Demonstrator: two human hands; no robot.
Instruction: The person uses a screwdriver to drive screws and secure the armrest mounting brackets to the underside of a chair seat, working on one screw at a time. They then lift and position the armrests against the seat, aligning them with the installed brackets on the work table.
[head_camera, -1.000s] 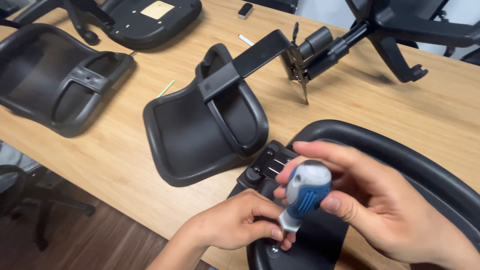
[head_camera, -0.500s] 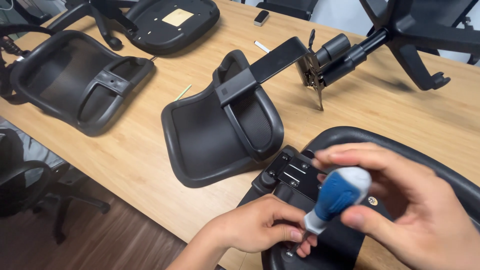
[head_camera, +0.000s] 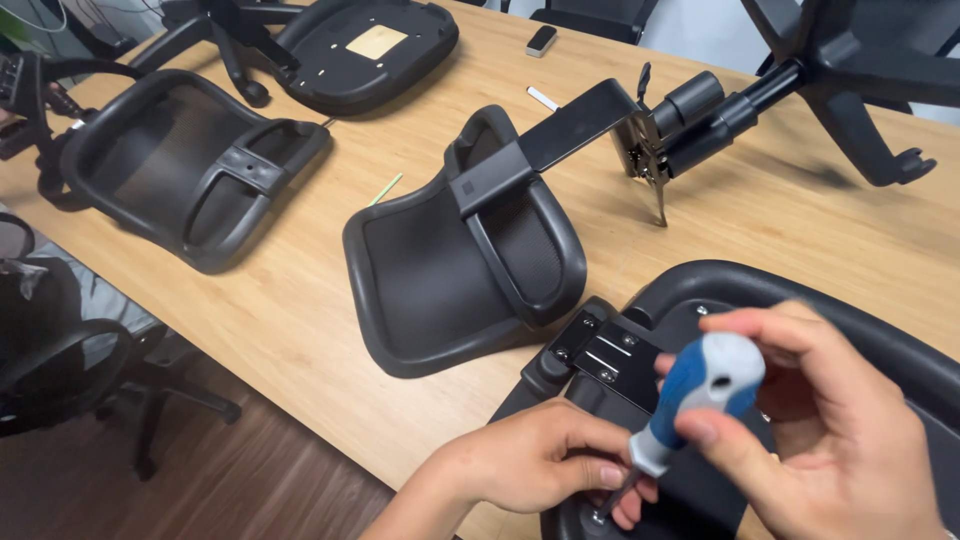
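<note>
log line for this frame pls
right hand: grips blue-white screwdriver | left hand: steadies its shaft | under: black chair part | on: wooden table

Two black mesh chair backs (head_camera: 470, 270) (head_camera: 180, 165) and a seat pan (head_camera: 365, 50) lie on the wooden table (head_camera: 800, 230).

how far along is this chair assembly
Done: a black bracket sits on the near chair part with screws in it. In hand: the right hand turns a blue-and-white screwdriver while the left hand steadies its shaft. Left: two mesh backrests, a seat pan and the wheeled base lie unjoined.
</note>
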